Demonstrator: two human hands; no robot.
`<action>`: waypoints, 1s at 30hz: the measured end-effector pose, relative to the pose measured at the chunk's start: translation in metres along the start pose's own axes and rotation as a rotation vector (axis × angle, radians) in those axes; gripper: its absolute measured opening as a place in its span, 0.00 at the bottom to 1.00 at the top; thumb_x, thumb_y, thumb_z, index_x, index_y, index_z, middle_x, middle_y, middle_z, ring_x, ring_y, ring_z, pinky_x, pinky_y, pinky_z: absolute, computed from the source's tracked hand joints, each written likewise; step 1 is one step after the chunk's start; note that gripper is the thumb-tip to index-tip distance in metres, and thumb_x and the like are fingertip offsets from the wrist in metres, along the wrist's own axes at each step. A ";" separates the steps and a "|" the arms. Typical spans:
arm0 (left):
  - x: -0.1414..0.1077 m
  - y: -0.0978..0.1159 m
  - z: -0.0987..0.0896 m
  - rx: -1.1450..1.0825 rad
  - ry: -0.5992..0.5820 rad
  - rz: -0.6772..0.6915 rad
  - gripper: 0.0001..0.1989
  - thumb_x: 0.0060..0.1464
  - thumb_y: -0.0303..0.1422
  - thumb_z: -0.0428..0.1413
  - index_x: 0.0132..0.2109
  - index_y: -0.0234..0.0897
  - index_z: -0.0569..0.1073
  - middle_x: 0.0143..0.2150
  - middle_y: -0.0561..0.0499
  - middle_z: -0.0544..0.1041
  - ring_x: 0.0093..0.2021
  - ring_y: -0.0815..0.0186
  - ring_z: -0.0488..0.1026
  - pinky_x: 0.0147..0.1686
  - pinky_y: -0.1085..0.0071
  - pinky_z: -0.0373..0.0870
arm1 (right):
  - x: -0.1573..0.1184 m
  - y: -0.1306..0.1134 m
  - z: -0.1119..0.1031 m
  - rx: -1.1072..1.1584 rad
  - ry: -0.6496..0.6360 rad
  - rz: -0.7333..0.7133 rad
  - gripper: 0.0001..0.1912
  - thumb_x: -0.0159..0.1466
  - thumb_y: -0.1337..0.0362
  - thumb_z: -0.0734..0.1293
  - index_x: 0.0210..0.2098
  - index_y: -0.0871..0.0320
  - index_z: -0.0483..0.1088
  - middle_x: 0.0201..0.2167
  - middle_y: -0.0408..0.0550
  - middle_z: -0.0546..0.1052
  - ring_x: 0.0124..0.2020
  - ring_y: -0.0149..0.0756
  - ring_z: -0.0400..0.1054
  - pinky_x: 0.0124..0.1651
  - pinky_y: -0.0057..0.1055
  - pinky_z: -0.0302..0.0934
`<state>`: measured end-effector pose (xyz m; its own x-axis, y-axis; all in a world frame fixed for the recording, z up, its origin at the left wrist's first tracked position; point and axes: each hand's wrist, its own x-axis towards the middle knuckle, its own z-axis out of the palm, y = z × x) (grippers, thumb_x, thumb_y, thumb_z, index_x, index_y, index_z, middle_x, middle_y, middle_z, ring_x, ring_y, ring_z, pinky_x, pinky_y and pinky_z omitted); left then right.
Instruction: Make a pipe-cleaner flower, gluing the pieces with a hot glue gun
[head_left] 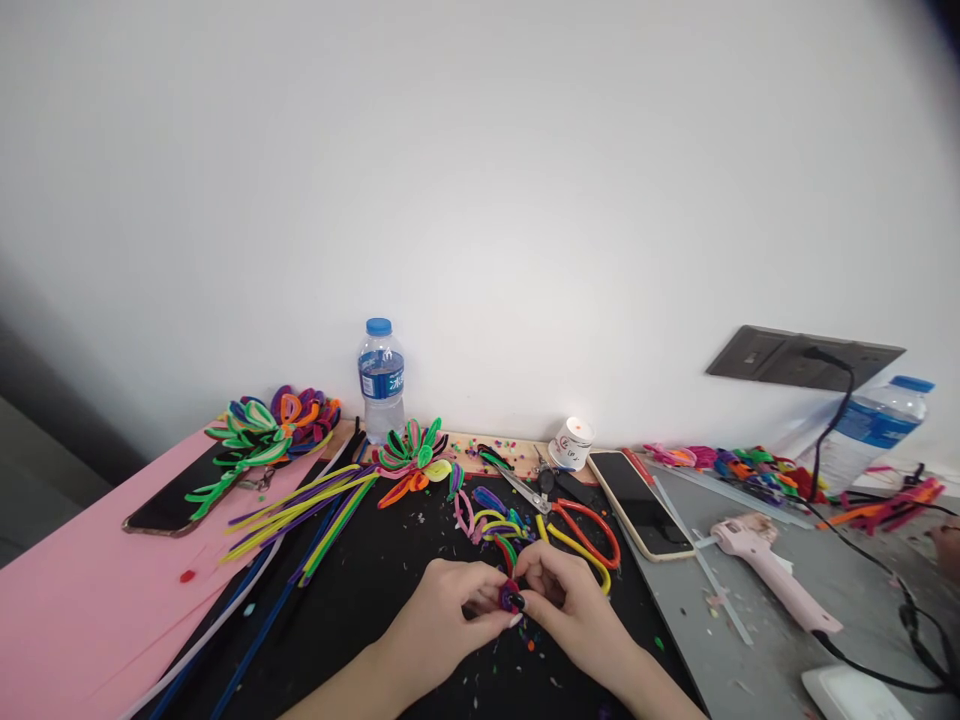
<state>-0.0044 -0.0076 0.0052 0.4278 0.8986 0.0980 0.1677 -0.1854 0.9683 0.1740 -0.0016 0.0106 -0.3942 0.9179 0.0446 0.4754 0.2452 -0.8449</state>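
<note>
Low in the head view, my left hand and my right hand meet over the black mat. Between their fingertips they pinch a small coil of purple and red pipe cleaner, partly covered by the fingers. Just beyond it lie bent pipe cleaner loops in several colours. Scissors with red and yellow handles rest open behind my right hand. To the left, a pipe cleaner flower lies near a bundle of straight yellow, green and purple pipe cleaners.
A water bottle stands against the wall. At left, more pipe cleaner flowers lie over a dark phone. At right are a white phone, a pink glue gun with a black cord, and a paper cup.
</note>
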 end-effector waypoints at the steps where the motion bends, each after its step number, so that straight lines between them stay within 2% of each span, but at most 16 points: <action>1: 0.000 0.000 0.000 0.001 -0.001 -0.003 0.06 0.46 0.28 0.57 0.34 0.32 0.77 0.29 0.48 0.79 0.28 0.65 0.76 0.30 0.76 0.71 | 0.000 0.000 0.000 -0.002 0.001 0.000 0.04 0.56 0.72 0.63 0.30 0.58 0.63 0.19 0.35 0.55 0.22 0.27 0.50 0.24 0.24 0.45; 30: -0.002 0.003 0.001 0.127 0.023 0.015 0.03 0.47 0.26 0.55 0.29 0.32 0.74 0.24 0.52 0.75 0.25 0.70 0.71 0.26 0.78 0.67 | -0.001 0.001 0.000 -0.031 -0.016 -0.005 0.02 0.57 0.71 0.63 0.30 0.58 0.66 0.18 0.35 0.56 0.21 0.27 0.50 0.24 0.24 0.46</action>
<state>-0.0035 -0.0101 0.0080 0.4109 0.9039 0.1191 0.2730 -0.2467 0.9299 0.1749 -0.0021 0.0099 -0.4091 0.9116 0.0404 0.4974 0.2599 -0.8277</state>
